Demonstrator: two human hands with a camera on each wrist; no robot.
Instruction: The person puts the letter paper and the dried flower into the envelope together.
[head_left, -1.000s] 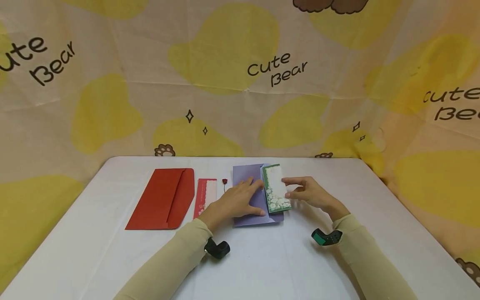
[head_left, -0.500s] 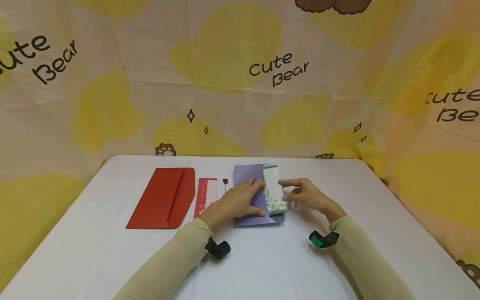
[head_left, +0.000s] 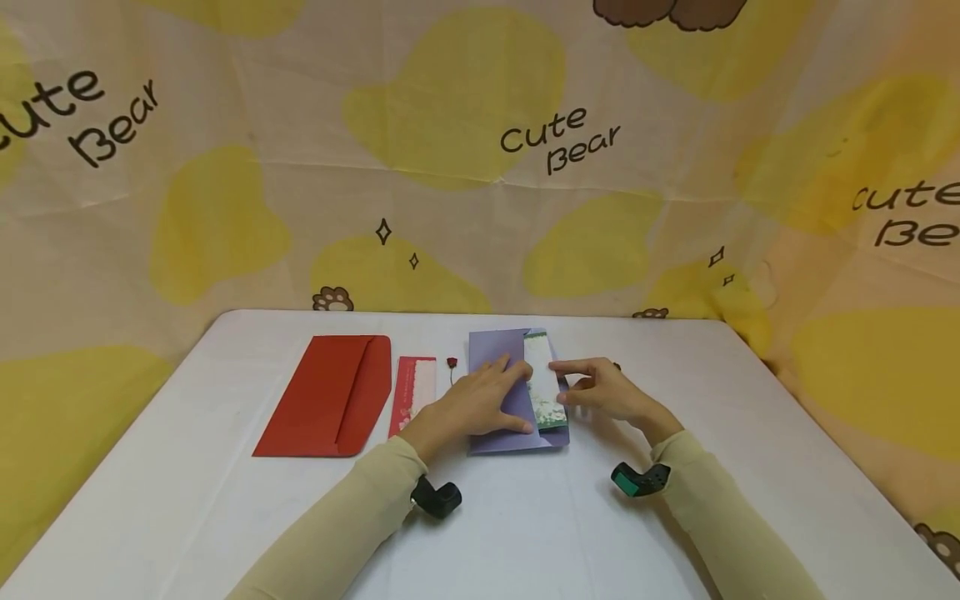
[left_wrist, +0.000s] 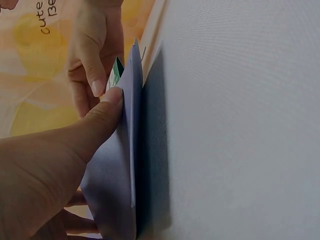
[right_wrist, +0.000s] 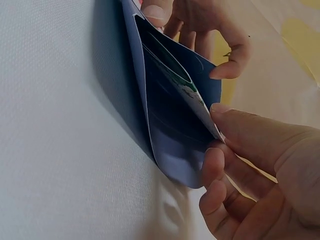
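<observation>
A purple envelope (head_left: 491, 346) lies on the table with its opening toward the right. My left hand (head_left: 472, 402) rests on its front panel, thumb and fingers spread. My right hand (head_left: 613, 392) pinches the right edge of a folded greeting card (head_left: 546, 383), green-bordered with white flowers. The card's left part is inside the envelope, hidden by the front panel. In the right wrist view the envelope's mouth (right_wrist: 175, 145) gapes and the card (right_wrist: 189, 92) sits between its panels, thumb and fingertips on its outer edge. A green corner of the card shows in the left wrist view.
A red envelope (head_left: 318, 396) lies at the left of the white table (head_left: 525, 533). Between the envelopes are a pink-red card (head_left: 414, 383), partly covered by my left hand, and a small red rose on a stem (head_left: 452, 364). A patterned cloth (head_left: 450, 100) hangs behind.
My right hand has moved left, sliding the greeting card further into the purple envelope, so less of it shows. My left hand has stayed in place on the envelope.
</observation>
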